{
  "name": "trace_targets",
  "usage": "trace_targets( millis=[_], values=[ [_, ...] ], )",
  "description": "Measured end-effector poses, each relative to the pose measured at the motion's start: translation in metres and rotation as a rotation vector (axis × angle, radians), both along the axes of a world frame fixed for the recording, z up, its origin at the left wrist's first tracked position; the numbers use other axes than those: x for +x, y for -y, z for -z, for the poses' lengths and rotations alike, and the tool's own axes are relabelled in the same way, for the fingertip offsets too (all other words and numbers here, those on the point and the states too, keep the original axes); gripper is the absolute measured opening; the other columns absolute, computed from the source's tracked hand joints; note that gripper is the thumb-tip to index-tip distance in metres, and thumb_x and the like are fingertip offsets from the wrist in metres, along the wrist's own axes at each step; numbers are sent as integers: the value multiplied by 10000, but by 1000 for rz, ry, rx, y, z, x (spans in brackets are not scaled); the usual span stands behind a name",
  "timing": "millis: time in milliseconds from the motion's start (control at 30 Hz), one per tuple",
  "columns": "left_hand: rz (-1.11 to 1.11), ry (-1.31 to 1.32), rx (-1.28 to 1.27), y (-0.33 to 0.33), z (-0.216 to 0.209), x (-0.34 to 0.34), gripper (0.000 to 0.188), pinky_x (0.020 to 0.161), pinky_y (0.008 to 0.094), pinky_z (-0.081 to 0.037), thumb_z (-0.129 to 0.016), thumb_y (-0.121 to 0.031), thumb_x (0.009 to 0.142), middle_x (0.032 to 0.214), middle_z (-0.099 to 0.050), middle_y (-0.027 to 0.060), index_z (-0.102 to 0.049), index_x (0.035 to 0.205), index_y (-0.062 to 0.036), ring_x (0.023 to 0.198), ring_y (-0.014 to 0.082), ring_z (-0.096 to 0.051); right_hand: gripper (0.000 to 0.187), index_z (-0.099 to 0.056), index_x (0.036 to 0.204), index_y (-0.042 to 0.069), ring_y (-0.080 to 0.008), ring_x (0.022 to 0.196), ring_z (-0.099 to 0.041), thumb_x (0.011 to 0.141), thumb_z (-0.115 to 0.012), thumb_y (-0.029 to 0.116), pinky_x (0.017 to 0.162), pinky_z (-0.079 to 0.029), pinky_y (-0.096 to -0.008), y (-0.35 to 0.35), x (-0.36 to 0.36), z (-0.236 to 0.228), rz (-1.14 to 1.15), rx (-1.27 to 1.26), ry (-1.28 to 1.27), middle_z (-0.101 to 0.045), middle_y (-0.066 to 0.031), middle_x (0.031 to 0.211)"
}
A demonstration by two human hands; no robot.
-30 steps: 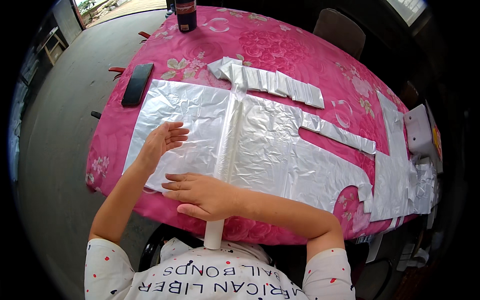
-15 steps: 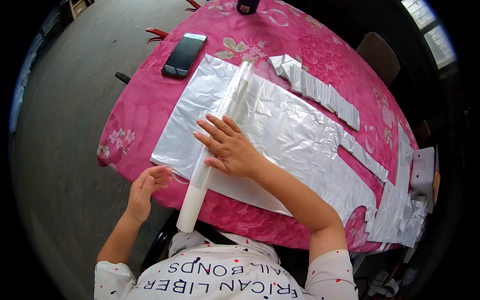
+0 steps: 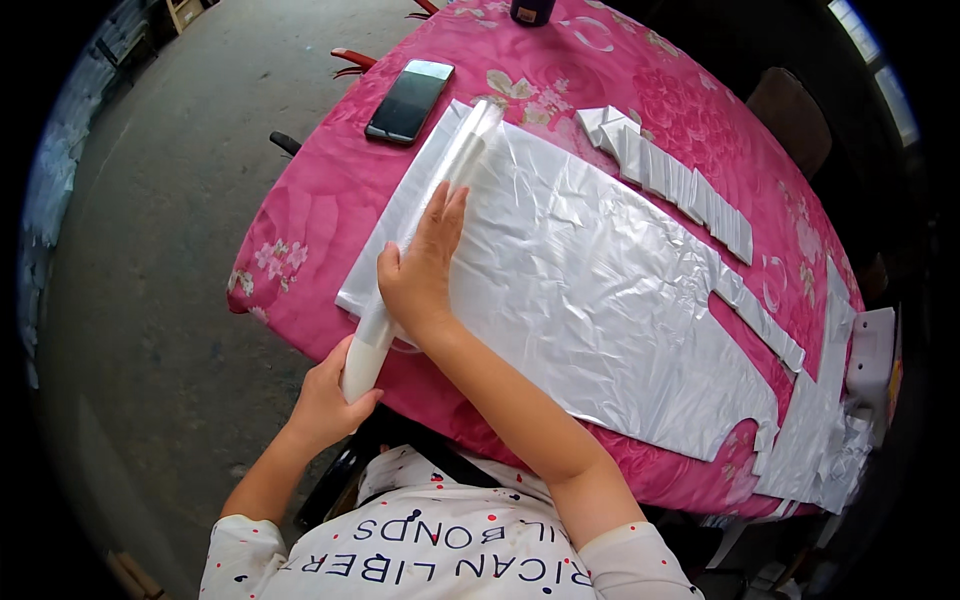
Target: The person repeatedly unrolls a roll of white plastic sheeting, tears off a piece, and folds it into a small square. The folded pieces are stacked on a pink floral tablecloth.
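A long roll of clear plastic film [image 3: 460,150] on a white tube lies slantwise across a stack of flat silvery-white plastic bags [image 3: 570,260], close to the stack's left edge. My left hand [image 3: 328,400] is closed around the near end of the tube, which sticks out past the table edge. My right hand [image 3: 422,268] rests on the middle of the roll, its fingers stretched along the film and its thumb on the left side. The part of the roll beneath the right palm is hidden.
A pink flowered cloth [image 3: 310,200] covers the table. A phone [image 3: 410,102] lies beyond the stack, near a dark cup [image 3: 532,12]. Folded plastic bundles [image 3: 665,180] line the far right side. More bags [image 3: 800,450] and a white plastic box [image 3: 870,350] are at the right edge.
My left hand has come in from the side and taken hold of the tube's near end. The roll has moved left across the bags, and my right hand has turned along it.
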State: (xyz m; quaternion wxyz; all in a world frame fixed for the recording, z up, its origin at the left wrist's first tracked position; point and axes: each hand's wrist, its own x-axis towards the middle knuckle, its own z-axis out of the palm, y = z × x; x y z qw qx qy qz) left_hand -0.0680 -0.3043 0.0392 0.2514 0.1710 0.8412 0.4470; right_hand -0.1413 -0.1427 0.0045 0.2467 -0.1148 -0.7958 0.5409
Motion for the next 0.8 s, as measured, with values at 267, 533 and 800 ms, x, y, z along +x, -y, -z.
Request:
trace_targets(
  millis=[267, 533, 800],
  values=[
    [252, 1346, 1073, -44, -5, 23, 477, 600, 284, -477, -701, -228, 725, 772, -565, 69, -488, 1097, -19, 662, 133, -568, 604, -309, 1237, 4, -139, 779, -571, 776, -663, 171, 709, -517, -303, -74, 54, -59, -306, -1234, 8, -517, -77, 898],
    [218, 771, 422, -103, -23, 31, 391, 596, 273, -479, -708, -96, 703, 770, -577, 38, -520, 1037, -16, 655, 111, -570, 562, -346, 1189, -6, -146, 746, -572, 754, -668, 145, 704, -506, -321, -114, 102, -80, -255, -1080, -58, -533, -61, 870],
    [377, 857, 428, -115, -13, 44, 390, 605, 276, -474, -686, -199, 751, 773, -563, 34, -513, 1044, -9, 672, 110, -561, 539, -363, 1174, -7, -140, 751, -569, 748, -665, 129, 705, -499, -312, -119, 143, -70, -207, -1102, -99, -532, -56, 865]
  ],
)
